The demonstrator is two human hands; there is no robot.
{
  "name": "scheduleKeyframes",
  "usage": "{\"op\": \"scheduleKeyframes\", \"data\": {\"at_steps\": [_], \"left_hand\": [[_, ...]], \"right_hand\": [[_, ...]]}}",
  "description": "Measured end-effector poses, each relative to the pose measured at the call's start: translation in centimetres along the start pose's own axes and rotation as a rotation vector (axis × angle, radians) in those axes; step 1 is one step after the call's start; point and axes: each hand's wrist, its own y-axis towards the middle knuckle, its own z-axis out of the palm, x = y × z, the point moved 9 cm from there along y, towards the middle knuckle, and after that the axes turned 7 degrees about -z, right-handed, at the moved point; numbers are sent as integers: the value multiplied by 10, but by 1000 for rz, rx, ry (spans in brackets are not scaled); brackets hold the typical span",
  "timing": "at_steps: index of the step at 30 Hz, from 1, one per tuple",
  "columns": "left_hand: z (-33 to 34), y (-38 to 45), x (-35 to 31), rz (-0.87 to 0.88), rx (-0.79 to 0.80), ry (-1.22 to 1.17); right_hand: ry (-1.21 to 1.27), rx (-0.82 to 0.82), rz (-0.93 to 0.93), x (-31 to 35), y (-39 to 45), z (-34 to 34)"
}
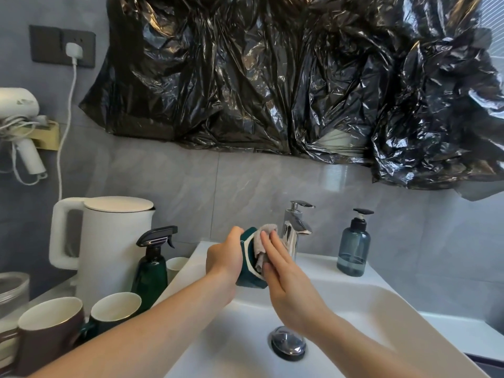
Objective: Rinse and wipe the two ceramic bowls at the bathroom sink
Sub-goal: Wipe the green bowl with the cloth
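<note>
Your left hand (225, 259) was wrapped round the green bowl (249, 257), fingers curled over its far side, holding it tipped on edge w/ the white inside facing right. Your right hand (286, 279) was flat, fingers straight, pressing the grey cloth (263, 241) into the bowl's opening; cloth bunched up past the top rim, just beside the tap (296, 230). Bowl was up in the air over the back left part of the sink (381, 301), not touching it. Couldn't tell if water ran from the tap. Below your right wrist sat the chrome drain plug (287, 342) at the basin bottom.

Right of the tap, on the sink's back ledge, stood a blue pump bottle (354, 249), upright. Left of the sink: a dark green spray bottle (152, 266) w/ black trigger, a small white cup (176, 266) just behind it, and a white kettle (109, 246) behind those. Nearer you on the counter stood a green mug (114, 312) and a brown mug (49, 331), both white inside, side by side, openings tilted toward you. A clear lidded jar (13, 287) at far left. On the wall: a white hair dryer (21, 115) in its holder, a plug (73, 50) in the dark socket w/ its cord dropping behind the kettle, and crumpled black plastic sheeting (286, 77) across the wall above the tap.
</note>
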Motion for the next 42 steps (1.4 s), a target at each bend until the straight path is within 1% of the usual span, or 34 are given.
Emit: {"op": "scheduleKeyframes", "data": {"at_steps": [3, 5, 6, 8, 9, 11, 14, 17, 19, 20, 24, 26, 30, 32, 34, 36, 38, 40, 42], "left_hand": [[0, -8, -5, 85, -39, 44], [-1, -12, -12, 144, -63, 63], [-2, -13, -15, 169, -74, 70], [-5, -12, -22, 232, -92, 77], [-5, -11, -25, 268, -89, 91], [0, -12, -29, 355, -50, 160], [16, -24, -32, 517, 45, 288], [32, -39, -32, 720, 80, 504], [40, -46, -28, 812, 98, 654], [43, -48, -26, 832, 110, 693], [42, -42, -22, 824, 128, 740], [42, -38, -19, 803, 143, 758], [40, -33, -18, 798, 126, 854], [40, -32, -17, 805, 117, 918], [42, -34, -15, 824, 108, 978], [45, -37, -13, 844, 115, 1019], [49, -40, -12, 863, 151, 1040], [52, -44, -12, 893, 211, 1047], [57, -52, -10, 922, 299, 1054]], "right_hand": [[268, -95, 131, -8, -1, -6], [372, -106, 261, -19, -8, -4], [412, -59, 338, -23, -13, 1], [651, 65, 506, -28, -24, 23], [805, 96, 592, -27, -30, 31], [1017, 113, 703, -24, -35, 39], [1122, 93, 741, -30, -34, 39], [1210, 21, 684, -31, -26, 29], [1248, -13, 622, -30, -21, 19], [1265, -25, 598, -30, -19, 15], [1312, -74, 542, -28, -14, 1], [1283, -68, 576, -32, -15, 2], [1070, 65, 711, -40, -27, 6], [1024, 103, 743, -40, -31, 7], [1012, 107, 754, -40, -32, 9], [980, 77, 747, -45, -31, 10], [955, -8, 715, -54, -28, 5], [921, -95, 681, -62, -25, -5], [872, -141, 640, -67, -24, -14]]}}
